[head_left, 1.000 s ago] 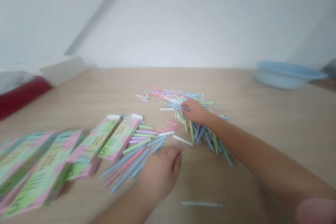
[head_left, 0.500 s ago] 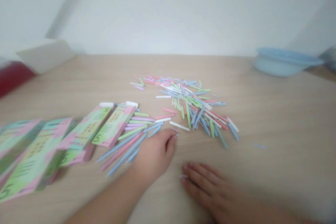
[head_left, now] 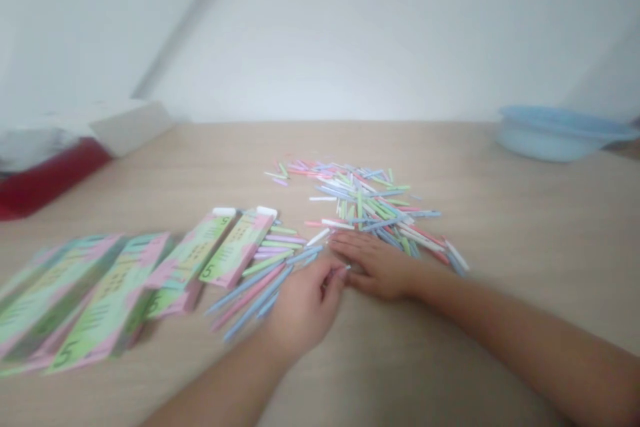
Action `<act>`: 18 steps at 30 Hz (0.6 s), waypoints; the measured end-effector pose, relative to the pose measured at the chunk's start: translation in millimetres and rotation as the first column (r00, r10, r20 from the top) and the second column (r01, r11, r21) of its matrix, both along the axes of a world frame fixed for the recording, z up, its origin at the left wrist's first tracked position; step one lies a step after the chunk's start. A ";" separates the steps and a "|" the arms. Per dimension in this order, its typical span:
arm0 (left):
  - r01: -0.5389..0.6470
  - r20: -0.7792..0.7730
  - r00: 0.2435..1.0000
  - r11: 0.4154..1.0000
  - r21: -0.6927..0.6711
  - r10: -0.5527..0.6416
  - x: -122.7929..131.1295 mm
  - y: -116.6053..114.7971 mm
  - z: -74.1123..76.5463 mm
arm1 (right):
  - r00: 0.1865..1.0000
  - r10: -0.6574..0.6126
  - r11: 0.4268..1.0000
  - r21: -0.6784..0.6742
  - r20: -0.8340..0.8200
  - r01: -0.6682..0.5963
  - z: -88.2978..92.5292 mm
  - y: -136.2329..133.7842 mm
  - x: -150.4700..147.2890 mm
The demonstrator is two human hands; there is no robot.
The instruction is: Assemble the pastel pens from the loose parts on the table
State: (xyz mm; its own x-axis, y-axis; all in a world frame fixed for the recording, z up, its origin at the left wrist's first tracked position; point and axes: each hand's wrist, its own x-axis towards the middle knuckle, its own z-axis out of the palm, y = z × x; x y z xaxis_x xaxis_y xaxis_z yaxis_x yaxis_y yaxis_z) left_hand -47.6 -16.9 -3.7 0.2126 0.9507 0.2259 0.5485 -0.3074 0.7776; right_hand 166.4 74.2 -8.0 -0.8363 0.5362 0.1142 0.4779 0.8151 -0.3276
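place: plain indoor room | white walls [head_left: 350, 33] | wooden table [head_left: 520, 247] | blue basin [head_left: 555, 137]

And here's the tabletop [head_left: 520, 280], pale wood grain, smooth and matt. Out in the middle, the thin pastel sticks [head_left: 370, 203] show a dull, matt finish: paper or plastic, too blurred to call from here. Over on the left, the printed boxes [head_left: 235, 247] look like smooth card. Far right, the blue bowl [head_left: 555, 137] is smooth plastic with a soft gloss. Behind everything, a matt white wall [head_left: 380, 33].
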 end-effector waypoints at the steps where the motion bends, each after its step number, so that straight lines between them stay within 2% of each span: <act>1: 0.003 -0.002 1.000 1.000 -0.010 -0.003 0.4 0.0 0.8 | 1.000 0.011 1.000 0.011 -0.025 -0.011 2.2 5.2 -3.4; 5: -0.005 -0.010 1.000 1.000 -0.024 0.005 2.7 0.4 4.9 | 0.982 0.063 0.995 0.090 -0.177 -0.048 17.7 27.7 -22.7; 8: -0.021 -0.021 1.000 0.998 -0.060 0.019 4.0 1.8 5.9 | 0.973 -0.060 0.984 0.152 -0.223 0.096 28.9 64.7 -47.7; 11: -0.025 -0.050 0.999 0.995 -0.092 0.020 4.6 3.1 3.2 | 0.934 -0.260 0.936 0.173 -0.244 0.306 31.5 125.6 -76.6; 15: -0.029 -0.108 0.994 0.990 -0.136 0.014 4.9 4.1 -0.8 | 0.870 -0.445 0.862 0.162 -0.212 0.480 25.6 214.9 -107.5; 18: -0.006 -0.141 0.990 0.976 -0.216 -0.025 4.8 8.8 -0.1 | 0.817 -0.556 0.799 0.170 -0.156 0.577 23.3 268.6 -124.1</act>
State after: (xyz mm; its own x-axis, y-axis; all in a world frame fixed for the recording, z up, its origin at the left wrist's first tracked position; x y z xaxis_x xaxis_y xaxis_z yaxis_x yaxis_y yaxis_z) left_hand -42.9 -8.1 -3.8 0.2370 0.9714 -0.0172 0.6562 -0.1470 0.7401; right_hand 42.3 342.8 15.3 -0.3702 0.8674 0.3324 0.8502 0.4606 -0.2551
